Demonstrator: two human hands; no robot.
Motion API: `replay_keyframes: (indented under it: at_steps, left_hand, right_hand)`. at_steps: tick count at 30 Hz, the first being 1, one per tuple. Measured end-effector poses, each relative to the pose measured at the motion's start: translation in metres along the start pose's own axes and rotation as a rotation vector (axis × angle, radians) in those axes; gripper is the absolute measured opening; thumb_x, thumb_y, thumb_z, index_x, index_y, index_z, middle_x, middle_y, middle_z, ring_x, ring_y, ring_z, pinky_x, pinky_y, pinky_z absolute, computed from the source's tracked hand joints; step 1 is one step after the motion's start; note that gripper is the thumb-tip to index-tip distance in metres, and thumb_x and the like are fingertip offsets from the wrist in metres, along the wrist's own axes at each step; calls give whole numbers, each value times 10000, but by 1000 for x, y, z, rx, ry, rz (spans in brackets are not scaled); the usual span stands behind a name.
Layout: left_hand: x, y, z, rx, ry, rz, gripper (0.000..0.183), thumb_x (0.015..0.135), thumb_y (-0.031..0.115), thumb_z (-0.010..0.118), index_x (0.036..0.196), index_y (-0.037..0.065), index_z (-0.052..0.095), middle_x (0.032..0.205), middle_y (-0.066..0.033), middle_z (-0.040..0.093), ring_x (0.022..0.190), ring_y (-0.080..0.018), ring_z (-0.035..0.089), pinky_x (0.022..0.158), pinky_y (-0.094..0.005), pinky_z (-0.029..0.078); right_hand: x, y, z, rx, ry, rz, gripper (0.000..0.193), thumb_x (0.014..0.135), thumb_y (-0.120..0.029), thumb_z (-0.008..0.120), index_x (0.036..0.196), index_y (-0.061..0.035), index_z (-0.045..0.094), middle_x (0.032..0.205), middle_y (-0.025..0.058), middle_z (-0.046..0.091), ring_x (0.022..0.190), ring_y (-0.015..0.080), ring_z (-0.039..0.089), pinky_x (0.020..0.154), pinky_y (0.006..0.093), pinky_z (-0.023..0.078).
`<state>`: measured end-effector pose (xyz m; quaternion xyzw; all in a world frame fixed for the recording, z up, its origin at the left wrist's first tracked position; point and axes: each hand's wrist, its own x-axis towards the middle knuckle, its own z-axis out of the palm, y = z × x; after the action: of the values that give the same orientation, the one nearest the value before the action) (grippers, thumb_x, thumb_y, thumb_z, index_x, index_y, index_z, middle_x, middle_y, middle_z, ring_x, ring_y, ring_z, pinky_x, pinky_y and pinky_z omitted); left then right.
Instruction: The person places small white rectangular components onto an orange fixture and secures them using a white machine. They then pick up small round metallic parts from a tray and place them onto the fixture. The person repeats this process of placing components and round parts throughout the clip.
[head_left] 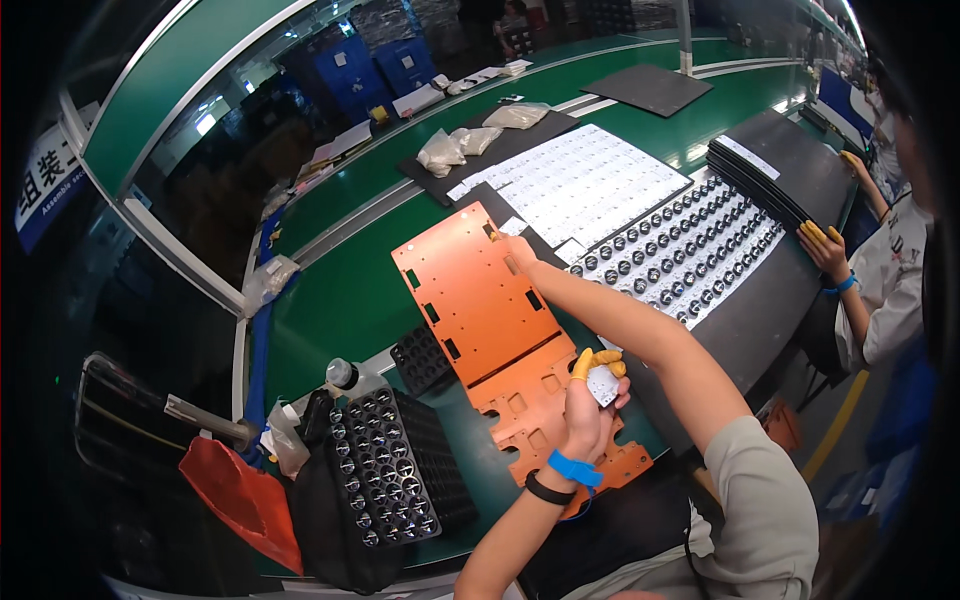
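An orange panel with slots and small holes lies in front of me, its notched lower part coming toward my body. My right hand is stretched across to the panel's upper right edge. Its fingers are closed at that edge, a yellow finger cot on the fingertip, and the rest of the grip is partly hidden. Over the lower part of the panel, my left hand holds a small white plate between fingers with yellow cots. A blue band circles that wrist.
At left stands a black tray stack of round lenses, beside a clear bottle and red bag. White sheets and a lens-covered board lie beyond. Plastic bags sit farther back. A co-worker's hand rests near stacked boards.
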<state>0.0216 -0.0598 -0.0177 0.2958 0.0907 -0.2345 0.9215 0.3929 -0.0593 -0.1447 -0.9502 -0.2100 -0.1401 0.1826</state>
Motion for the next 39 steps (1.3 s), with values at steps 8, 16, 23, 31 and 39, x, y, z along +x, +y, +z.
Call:
replay_keyframes:
  at_steps: [8,16,23,31,39]
  left_hand:
    - [-1,6,-11,2,7,31,364,1012,355,447,1024,30,610,851,-65,572,659,-179,500,553,-281,373]
    - [-1,2,-10,19,4,46,369,1024,340,430,1034,15,606,864,-70,579,659,-180,507,550,-277,372]
    - [-1,4,-6,47,1,34,378,1024,340,431,1049,6,605,865,-75,581,660,-181,516,545,-278,377]
    - [-4,3,-8,92,5,41,386,1023,346,434,1060,6,612,853,-63,580,650,-169,519,532,-266,375]
    - [-4,3,-7,115,5,52,407,1031,352,407,1079,4,613,848,-60,574,656,-164,518,539,-264,377]
  right_hand:
    - [-36,-83,-122,815,-312,337,268,928,-237,553,1050,-23,659,971,118,672,823,249,676,730,362,540]
    - [-25,-63,-102,23,-88,-211,235,910,-212,519,933,14,580,810,182,657,704,304,664,609,386,531]
    - [-8,-33,-77,-522,17,-211,129,867,-140,589,941,-39,619,906,120,687,810,246,688,670,342,562]
    - [-16,-40,-72,-409,-106,-204,283,855,-157,590,1090,0,588,1031,197,645,945,318,639,719,362,566]
    - [-33,-49,-80,-216,-51,-167,210,836,-94,626,1038,-39,604,1055,161,635,1023,313,617,838,383,555]
